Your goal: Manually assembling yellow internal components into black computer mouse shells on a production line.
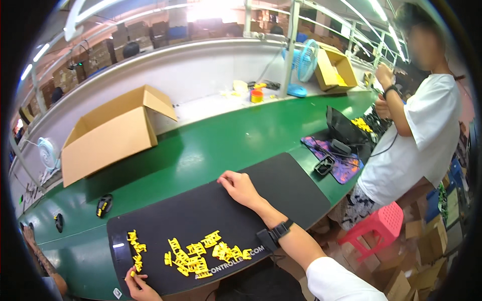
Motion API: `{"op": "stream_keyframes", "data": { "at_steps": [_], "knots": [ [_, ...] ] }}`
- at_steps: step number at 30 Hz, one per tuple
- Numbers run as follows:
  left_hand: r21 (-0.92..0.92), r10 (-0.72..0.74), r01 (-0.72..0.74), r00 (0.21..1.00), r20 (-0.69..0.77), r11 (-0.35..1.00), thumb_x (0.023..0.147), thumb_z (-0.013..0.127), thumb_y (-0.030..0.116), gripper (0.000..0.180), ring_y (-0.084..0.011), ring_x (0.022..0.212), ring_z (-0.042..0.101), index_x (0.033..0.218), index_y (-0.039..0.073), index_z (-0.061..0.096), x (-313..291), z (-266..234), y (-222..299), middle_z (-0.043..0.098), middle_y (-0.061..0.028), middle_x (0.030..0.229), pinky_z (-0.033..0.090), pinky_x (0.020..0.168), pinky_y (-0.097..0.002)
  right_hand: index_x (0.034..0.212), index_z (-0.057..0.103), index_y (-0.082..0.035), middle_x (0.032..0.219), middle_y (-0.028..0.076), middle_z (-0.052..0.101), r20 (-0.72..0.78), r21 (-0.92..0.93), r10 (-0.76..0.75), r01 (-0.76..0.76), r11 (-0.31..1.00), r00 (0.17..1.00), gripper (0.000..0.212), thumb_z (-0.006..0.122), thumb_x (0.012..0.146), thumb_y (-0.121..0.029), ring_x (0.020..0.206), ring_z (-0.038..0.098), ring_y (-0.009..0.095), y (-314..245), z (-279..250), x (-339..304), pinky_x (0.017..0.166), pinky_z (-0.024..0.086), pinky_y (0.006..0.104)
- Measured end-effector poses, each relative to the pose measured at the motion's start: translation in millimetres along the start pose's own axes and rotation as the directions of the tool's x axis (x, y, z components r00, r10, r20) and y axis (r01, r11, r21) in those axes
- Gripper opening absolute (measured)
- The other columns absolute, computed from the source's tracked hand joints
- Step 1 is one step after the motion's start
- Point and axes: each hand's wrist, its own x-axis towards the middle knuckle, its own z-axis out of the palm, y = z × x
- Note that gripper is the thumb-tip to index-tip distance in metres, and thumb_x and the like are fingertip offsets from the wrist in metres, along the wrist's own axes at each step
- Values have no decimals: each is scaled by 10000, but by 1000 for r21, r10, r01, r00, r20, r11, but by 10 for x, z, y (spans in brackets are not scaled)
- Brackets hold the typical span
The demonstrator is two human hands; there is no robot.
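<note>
A black desk mat (281, 180) lies before me with small yellow plastic pieces on it. One loose pile of the yellow pieces (188, 263) sits on its near part, and a short row of more yellow pieces (136, 248) runs along its left edge. At the lower end of that row, my left hand (140, 287) has thumb and finger closed on a yellow plastic piece. My right hand (240, 187), with a black band and device (273, 234) on its wrist, is over the mat's far middle. Its fingers are curled closed; whatever they hold, if anything, is hidden.
An open cardboard box (110, 145) stands on the green table (216, 135) at the far left. Two black items (104, 205) lie left of the mat. At right, a co-worker (416, 125) stands by a purple-patterned mat (346, 170) and a pink stool (381, 226).
</note>
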Motion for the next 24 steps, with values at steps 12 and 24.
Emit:
{"op": "stream_keyframes", "data": {
  "at_steps": [12, 24],
  "knots": [
    [129, 225, -226, 974, 25, 965, 1090, 612, 198, 252, -232, 686, 655, 1057, -34, 705, 25, 18, 307, 689, -112, 819, 542, 682, -356, 1008, 739, -8, 746, 195, 707, -41, 83, 51, -47, 995, 998, 192, 650, 997, -178, 634, 675, 291, 72, -45, -8, 637, 521, 404],
    [47, 131, -131, 991, 11, 990, 1107, 547, 168, 265, -271, 716, 677, 1094, -55, 688, 26, 71, 228, 715, -155, 863, 546, 700, -381, 1016, 724, 22, 846, 198, 757, 14, 110, 37, -38, 993, 999, 188, 626, 1010, -139, 735, 742, 283, -17, -72, -12, 694, 553, 377]
  ]
}}
